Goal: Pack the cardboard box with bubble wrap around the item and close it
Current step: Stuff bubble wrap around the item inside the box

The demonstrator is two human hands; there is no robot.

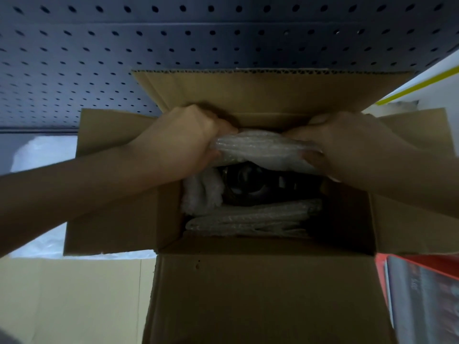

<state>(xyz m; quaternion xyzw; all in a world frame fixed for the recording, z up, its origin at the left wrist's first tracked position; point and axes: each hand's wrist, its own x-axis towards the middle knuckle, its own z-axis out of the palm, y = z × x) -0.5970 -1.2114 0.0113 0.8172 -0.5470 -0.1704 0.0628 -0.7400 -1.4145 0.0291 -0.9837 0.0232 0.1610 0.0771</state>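
Pegboard wall point(74, 58) behind the cardboard box point(248, 294), flaps splayed. Bubble wrap point(263, 150) is gripped by left hand point(188, 137) and right hand point(347, 145) at its far rim, above the dark item point(248, 187).

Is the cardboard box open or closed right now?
Open: all four flaps of the cardboard box are folded outward, and the bubble wrap and dark item inside show.

Your left hand point(191, 140) & right hand point(347, 145) are both reached fwd, forearms angling in from each side, fingers curled, thumbs underneath, each pinching one end of the same wad. Knuckles face up.
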